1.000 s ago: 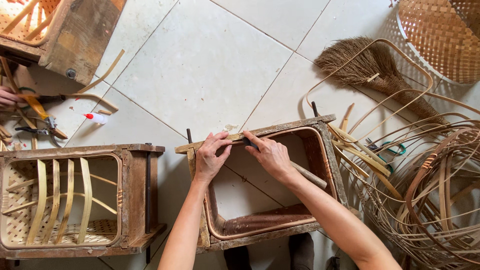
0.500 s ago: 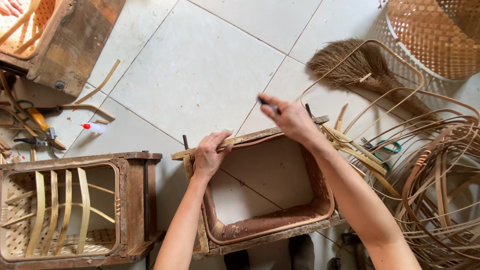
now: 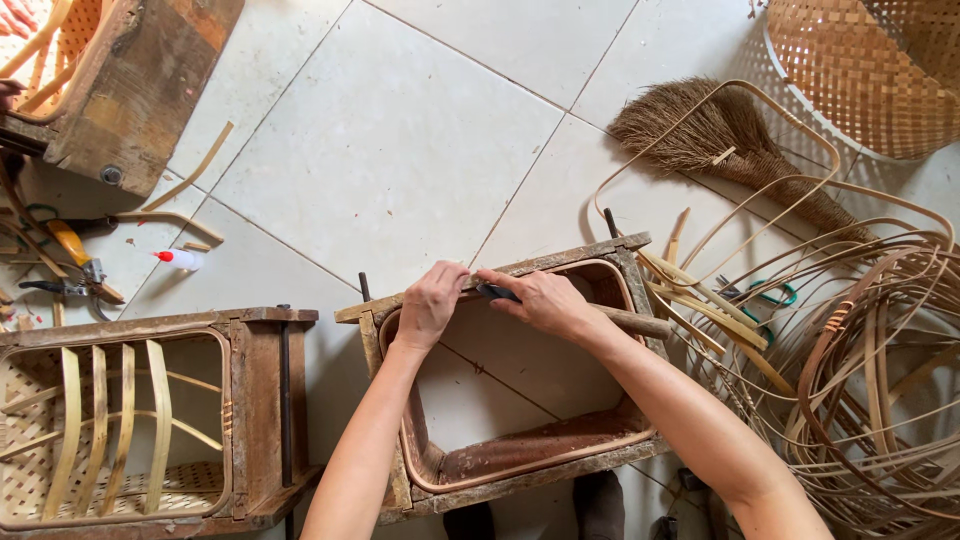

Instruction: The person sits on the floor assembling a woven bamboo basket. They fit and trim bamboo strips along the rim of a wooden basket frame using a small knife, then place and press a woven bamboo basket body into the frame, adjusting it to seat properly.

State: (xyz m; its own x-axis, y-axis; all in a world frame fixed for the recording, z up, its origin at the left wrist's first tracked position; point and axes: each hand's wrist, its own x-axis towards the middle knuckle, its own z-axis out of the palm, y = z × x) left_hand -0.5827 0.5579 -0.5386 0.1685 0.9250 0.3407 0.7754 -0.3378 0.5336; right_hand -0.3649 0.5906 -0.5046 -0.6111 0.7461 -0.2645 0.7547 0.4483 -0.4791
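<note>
Left hand [image 3: 432, 300]: fingers curled together over the far rail of the frame [image 3: 500, 480], pressing a pale strip [image 3: 400, 302] against the rail's top edge. Right hand [image 3: 545, 300]: fingers closed around a dark-handled knife [image 3: 497, 292], its tip pointing toward the left hand; the two hands lie just beside each other on the same rail. A round stick [image 3: 632, 322] shows from beneath the right hand and runs right along the rail.

Frame: an open wooden rectangle standing on the tile floor [image 3: 400, 150], centre near, lined inside with a bent cane band [image 3: 520, 465]; floor tile shows through its middle.

Left, near: a second frame [image 3: 260, 400] holding a part-woven basket [image 3: 90, 430] with upright pale slats. Left, far: a wooden box [image 3: 130, 90]; beside it pliers [image 3: 70, 285] and a small white bottle [image 3: 185, 260] with a red cap, lying on its side, label too small to make out.

Right: a heap of coiled cane [image 3: 860, 380], loops spreading toward the far side. Far right: a brown broom head [image 3: 700, 130] and a round woven basket [image 3: 860, 70].
</note>
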